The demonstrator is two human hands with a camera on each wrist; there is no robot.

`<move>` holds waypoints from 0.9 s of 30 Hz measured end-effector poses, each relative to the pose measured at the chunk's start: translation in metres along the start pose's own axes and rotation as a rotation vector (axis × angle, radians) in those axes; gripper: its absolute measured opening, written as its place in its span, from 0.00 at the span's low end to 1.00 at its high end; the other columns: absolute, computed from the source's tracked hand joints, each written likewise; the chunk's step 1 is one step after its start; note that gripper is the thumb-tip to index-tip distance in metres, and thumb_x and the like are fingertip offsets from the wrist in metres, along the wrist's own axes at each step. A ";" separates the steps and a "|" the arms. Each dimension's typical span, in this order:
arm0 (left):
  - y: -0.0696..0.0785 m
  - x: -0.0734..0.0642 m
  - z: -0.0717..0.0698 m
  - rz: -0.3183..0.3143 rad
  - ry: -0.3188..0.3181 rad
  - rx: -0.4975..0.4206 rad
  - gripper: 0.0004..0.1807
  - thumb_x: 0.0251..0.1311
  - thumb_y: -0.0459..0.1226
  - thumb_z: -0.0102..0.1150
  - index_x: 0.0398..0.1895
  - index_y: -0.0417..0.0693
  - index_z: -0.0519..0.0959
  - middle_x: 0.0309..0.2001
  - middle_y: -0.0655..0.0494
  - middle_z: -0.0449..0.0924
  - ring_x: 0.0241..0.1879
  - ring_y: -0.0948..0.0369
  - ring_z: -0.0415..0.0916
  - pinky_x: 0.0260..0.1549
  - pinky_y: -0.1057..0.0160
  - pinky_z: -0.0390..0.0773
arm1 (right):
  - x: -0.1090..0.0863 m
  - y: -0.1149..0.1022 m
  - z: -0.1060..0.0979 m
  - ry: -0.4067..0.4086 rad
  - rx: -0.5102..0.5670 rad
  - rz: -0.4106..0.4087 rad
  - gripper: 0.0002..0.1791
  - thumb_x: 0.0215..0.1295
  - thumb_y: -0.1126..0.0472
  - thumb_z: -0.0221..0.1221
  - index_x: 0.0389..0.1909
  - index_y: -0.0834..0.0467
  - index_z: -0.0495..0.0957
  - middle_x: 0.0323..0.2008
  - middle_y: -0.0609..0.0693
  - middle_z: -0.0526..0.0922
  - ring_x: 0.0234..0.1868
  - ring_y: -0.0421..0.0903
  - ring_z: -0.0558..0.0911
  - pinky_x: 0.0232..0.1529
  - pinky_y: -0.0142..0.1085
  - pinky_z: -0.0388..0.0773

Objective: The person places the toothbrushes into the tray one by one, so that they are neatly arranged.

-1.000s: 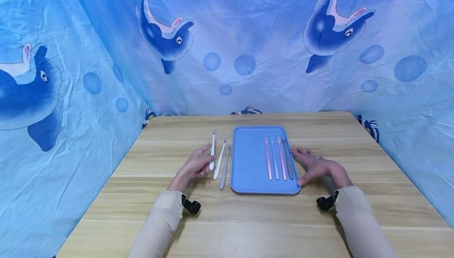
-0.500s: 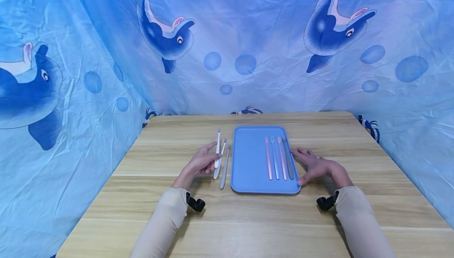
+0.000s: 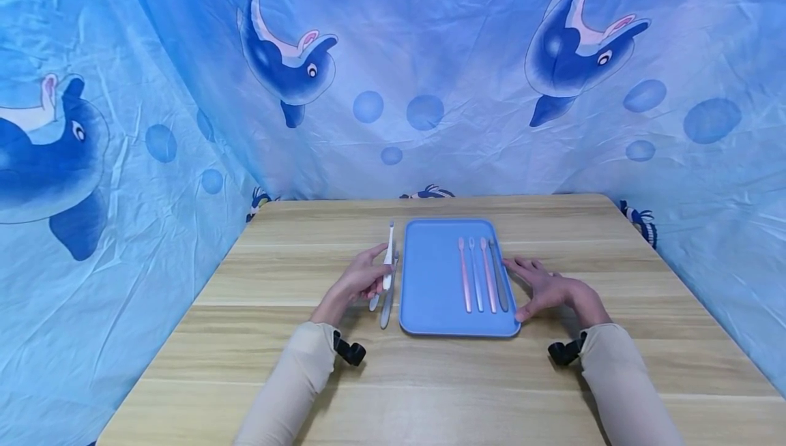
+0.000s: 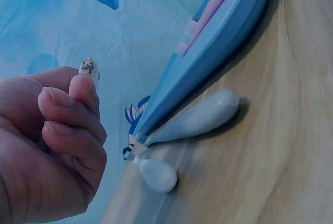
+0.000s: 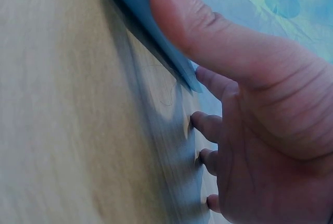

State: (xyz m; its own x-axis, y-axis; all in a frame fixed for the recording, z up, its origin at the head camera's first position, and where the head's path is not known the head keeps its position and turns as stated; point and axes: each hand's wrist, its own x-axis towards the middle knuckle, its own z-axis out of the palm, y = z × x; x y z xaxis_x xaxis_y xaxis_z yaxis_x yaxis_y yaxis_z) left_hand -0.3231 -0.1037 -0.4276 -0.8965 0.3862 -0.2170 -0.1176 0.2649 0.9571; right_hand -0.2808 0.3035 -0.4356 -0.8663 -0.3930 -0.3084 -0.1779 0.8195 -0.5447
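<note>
White toothbrush (image 3: 389, 253), just left of the blue tray (image 3: 430, 275).
Right hand (image 3: 542, 290) spreads wide at the tray's edge; left hand (image 3: 362, 277) pinches the toothbrush. Remotely, I judge this a carry; the next move calls for a level shift rightward. Long axis: fore-and-aft, bristles pointing away.

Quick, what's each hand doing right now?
Left hand: holding a white toothbrush.
Right hand: open, at the edge of the blue tray.
</note>
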 end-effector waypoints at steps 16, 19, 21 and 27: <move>0.011 0.004 0.023 0.019 -0.033 0.029 0.39 0.70 0.38 0.55 0.81 0.53 0.50 0.09 0.59 0.71 0.06 0.67 0.63 0.06 0.71 0.63 | -0.001 0.005 0.000 -0.006 -0.012 -0.052 0.72 0.43 0.35 0.74 0.81 0.56 0.41 0.78 0.71 0.37 0.76 0.79 0.34 0.64 0.83 0.35; 0.014 0.005 0.027 0.015 -0.040 0.029 0.40 0.70 0.38 0.55 0.81 0.53 0.49 0.09 0.59 0.71 0.06 0.67 0.63 0.07 0.71 0.63 | -0.002 0.005 0.000 -0.003 -0.015 -0.054 0.72 0.43 0.35 0.74 0.81 0.56 0.41 0.78 0.71 0.37 0.76 0.79 0.34 0.63 0.83 0.36; 0.014 0.006 0.030 0.015 -0.043 0.034 0.40 0.70 0.39 0.56 0.81 0.55 0.49 0.09 0.60 0.72 0.06 0.67 0.64 0.07 0.71 0.63 | -0.002 0.006 0.000 -0.003 -0.015 -0.056 0.72 0.43 0.35 0.74 0.81 0.56 0.41 0.78 0.71 0.37 0.76 0.79 0.34 0.63 0.83 0.36; 0.015 0.008 0.038 0.023 -0.057 0.047 0.41 0.70 0.39 0.56 0.81 0.57 0.49 0.10 0.59 0.73 0.06 0.66 0.64 0.07 0.70 0.62 | -0.002 0.006 0.000 -0.001 -0.028 -0.054 0.71 0.43 0.34 0.74 0.81 0.56 0.41 0.78 0.71 0.37 0.76 0.79 0.35 0.64 0.83 0.37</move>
State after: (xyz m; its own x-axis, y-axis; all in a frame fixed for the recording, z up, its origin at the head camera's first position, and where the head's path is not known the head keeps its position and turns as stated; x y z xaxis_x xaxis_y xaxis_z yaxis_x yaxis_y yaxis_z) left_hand -0.3163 -0.0632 -0.4223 -0.8727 0.4419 -0.2074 -0.0762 0.2961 0.9521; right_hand -0.2803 0.3090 -0.4378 -0.8545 -0.4375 -0.2801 -0.2373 0.8084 -0.5387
